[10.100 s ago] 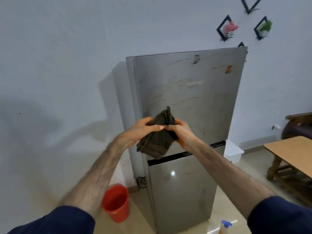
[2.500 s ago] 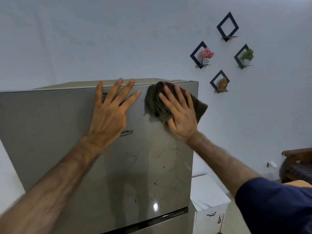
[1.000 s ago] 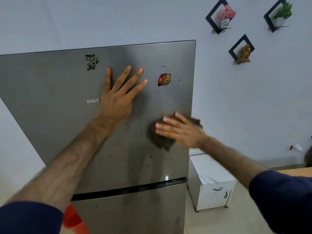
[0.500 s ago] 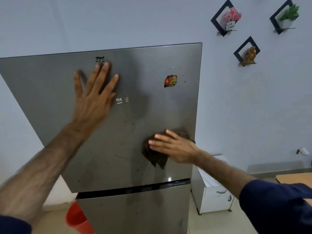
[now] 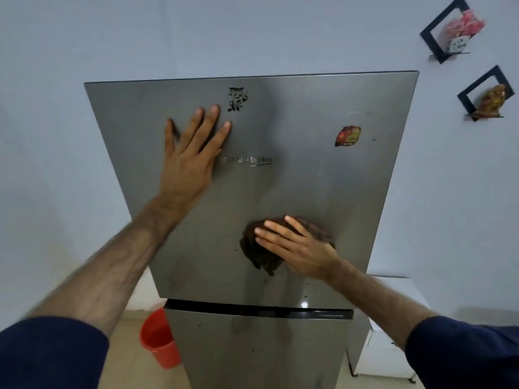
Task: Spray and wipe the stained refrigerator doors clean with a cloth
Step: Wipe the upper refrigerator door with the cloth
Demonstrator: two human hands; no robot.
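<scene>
The steel refrigerator's upper door (image 5: 303,178) fills the middle of the view, with the lower door (image 5: 252,352) beneath a dark gap. My left hand (image 5: 191,161) lies flat on the upper door's left part, fingers straight and spread. My right hand (image 5: 297,248) presses a dark brown cloth (image 5: 258,254) against the lower right part of the upper door with straight fingers. Small dark specks show near the cloth and on the lower door. A black smudge (image 5: 237,98) and a red sticker (image 5: 348,136) sit high on the door. No spray bottle is in view.
A red bucket (image 5: 160,341) stands on the floor left of the fridge. A white box (image 5: 393,332) stands at its right. Black diamond wall shelves (image 5: 446,32) with small ornaments hang at the upper right.
My right hand has kept the cloth low on the upper door, sliding it slightly left. My left hand stays flat on the door's left part. The view has shifted.
</scene>
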